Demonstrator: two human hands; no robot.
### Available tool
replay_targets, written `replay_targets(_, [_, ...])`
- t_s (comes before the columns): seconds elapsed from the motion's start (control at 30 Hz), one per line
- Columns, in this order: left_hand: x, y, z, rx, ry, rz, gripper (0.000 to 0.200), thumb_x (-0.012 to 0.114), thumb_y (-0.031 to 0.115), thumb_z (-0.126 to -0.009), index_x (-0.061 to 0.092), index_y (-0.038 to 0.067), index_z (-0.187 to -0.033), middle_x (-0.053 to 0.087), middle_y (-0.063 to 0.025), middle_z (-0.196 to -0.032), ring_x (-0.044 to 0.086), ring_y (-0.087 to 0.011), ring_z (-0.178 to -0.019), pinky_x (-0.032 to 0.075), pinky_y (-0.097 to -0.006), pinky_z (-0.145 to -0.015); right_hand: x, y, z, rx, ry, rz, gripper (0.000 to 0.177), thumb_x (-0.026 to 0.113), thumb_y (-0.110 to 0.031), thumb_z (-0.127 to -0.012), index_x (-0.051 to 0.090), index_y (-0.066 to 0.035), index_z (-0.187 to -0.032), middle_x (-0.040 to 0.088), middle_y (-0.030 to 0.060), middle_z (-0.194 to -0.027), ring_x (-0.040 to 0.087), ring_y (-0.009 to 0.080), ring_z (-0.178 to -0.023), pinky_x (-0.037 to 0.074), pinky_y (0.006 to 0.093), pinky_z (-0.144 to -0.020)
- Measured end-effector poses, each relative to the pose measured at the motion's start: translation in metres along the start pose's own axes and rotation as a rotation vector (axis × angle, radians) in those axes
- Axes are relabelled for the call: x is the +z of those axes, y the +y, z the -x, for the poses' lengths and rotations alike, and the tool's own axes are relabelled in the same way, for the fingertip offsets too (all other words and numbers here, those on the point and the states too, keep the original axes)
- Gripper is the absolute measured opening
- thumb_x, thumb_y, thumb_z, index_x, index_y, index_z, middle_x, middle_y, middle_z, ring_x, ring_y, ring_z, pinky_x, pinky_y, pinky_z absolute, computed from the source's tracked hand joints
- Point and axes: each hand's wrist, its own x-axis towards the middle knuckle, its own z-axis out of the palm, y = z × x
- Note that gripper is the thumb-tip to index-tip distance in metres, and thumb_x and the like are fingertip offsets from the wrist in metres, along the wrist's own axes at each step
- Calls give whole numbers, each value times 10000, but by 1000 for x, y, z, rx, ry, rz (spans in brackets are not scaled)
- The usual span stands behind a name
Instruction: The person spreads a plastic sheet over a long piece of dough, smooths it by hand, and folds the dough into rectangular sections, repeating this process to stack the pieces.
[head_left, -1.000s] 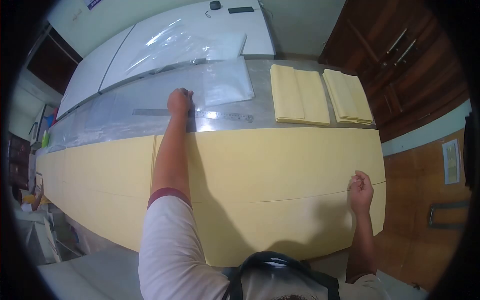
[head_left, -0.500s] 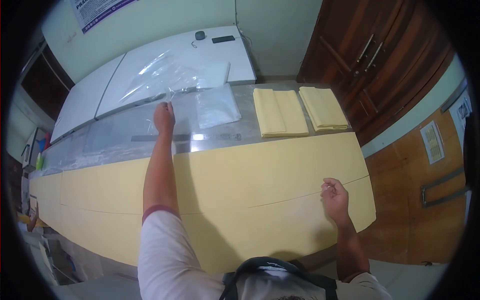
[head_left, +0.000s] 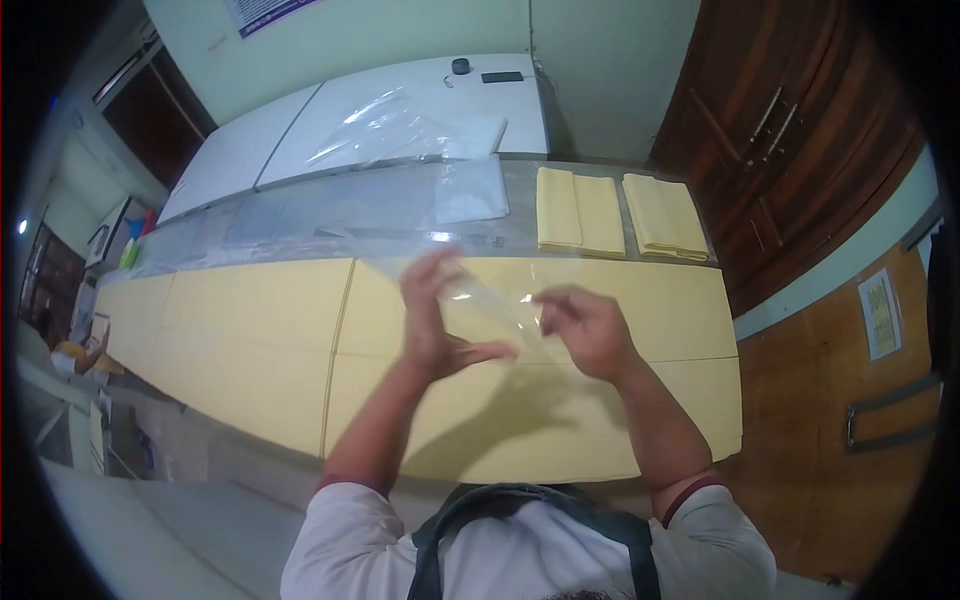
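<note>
A clear plastic sheet or bag is stretched at a slant between my hands, above yellow cloth spread flat on the table. My right hand has its fingers curled in, pinching the plastic's right side. My left hand is at the plastic's near left, thumb spread well away from the raised fingers; it is a little blurred. Beyond the hands, a stack of clear plastic bags lies on the table, near a metal ruler partly covered by the plastic.
Two folded yellow cloths lie at the back right. Loose clear plastic spreads over the white table behind, where a phone and a small dark round object rest. Another person is at far left.
My left hand has come back from the far plastic toward me and spread its fingers. My right hand has moved left and up to meet it, and plastic now spans both. The view has shifted.
</note>
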Motion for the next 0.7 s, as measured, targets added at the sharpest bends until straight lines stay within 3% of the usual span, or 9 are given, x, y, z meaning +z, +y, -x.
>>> replay_targets(0.03, [-10, 20, -22, 36, -123, 3, 1050, 930, 544, -537, 458, 118, -1373, 549, -118, -1376, 379, -348, -1393, 310, -506, -1141, -6, -10, 13, -5, -12, -7, 183, 615, -14, -929, 679, 24, -1097, 710, 56, -843, 676, 134, -787, 536, 298, -733])
replay_targets(0.1, [-6, 45, -24, -35, -780, -341, 885, 923, 477, -571, 551, 103, -1282, 597, -133, -1329, 435, -361, -1376, 278, -549, -1161, -22, -35, 42, -488, -370, 187, 216, 623, 46, -879, 685, 6, -1082, 730, 65, -896, 687, 147, -790, 550, 318, -719])
replay_targets(0.17, [8, 38, 4, -76, -1154, -205, 378, 838, 343, -745, 688, 122, -1012, 714, -41, -977, 622, -281, -1150, 318, -524, -1137, -55, -56, 65, -705, -296, 134, 251, 651, 52, -835, 693, -35, -1067, 741, 115, -927, 699, 196, -803, 568, 352, -719])
replay_targets(0.27, [21, 55, 42, -215, -1100, 11, 234, 772, 262, -843, 683, 97, -984, 704, -55, -918, 651, -268, -1061, 442, -485, -1020, -115, -60, 116, -440, 322, -594, 179, 661, -36, -857, 625, -31, -1033, 653, 170, -892, 655, 267, -745, 573, 400, -592])
replay_targets(0.37, [40, 74, 85, -330, -879, -37, 158, 709, 234, -908, 681, 94, -976, 717, -97, -932, 680, -295, -950, 531, -403, -820, -183, -58, 140, -819, 598, 234, 142, 602, -68, -925, 587, -7, -1053, 616, 151, -889, 622, 247, -735, 541, 357, -540])
replay_targets(0.43, [41, 84, 100, -703, -501, 67, 117, 672, 197, -942, 667, 82, -959, 701, -107, -850, 686, -320, -835, 542, -383, -699, -216, -58, 162, -762, 659, 70, 124, 597, -58, -934, 588, -1, -1044, 615, 144, -888, 616, 234, -745, 537, 345, -561])
replay_targets(0.47, [39, 87, 108, -609, -426, -55, 203, 715, 278, -921, 664, 83, -935, 684, -102, -782, 684, -316, -739, 536, -369, -632, -231, -58, 174, -699, 715, -95, 107, 592, -49, -943, 589, 5, -1036, 614, 137, -887, 611, 222, -755, 532, 333, -583])
replay_targets(0.6, [0, 130, 93, -443, -938, -298, 379, 801, 437, -813, 689, 87, -903, 696, -99, -774, 684, -279, -727, 541, -363, -643, -289, -60, 210, -651, 900, 116, 107, 584, -57, -962, 599, 17, -1038, 621, 122, -895, 606, 207, -784, 520, 325, -644])
replay_targets(0.7, [-37, 105, 113, -478, -985, -403, 338, 807, 389, -812, 726, 73, -899, 714, -103, -807, 680, -274, -738, 543, -367, -658, -322, -43, 221, -543, 1228, 234, 135, 594, -110, -983, 617, 3, -1054, 638, 106, -928, 607, 183, -800, 513, 313, -692])
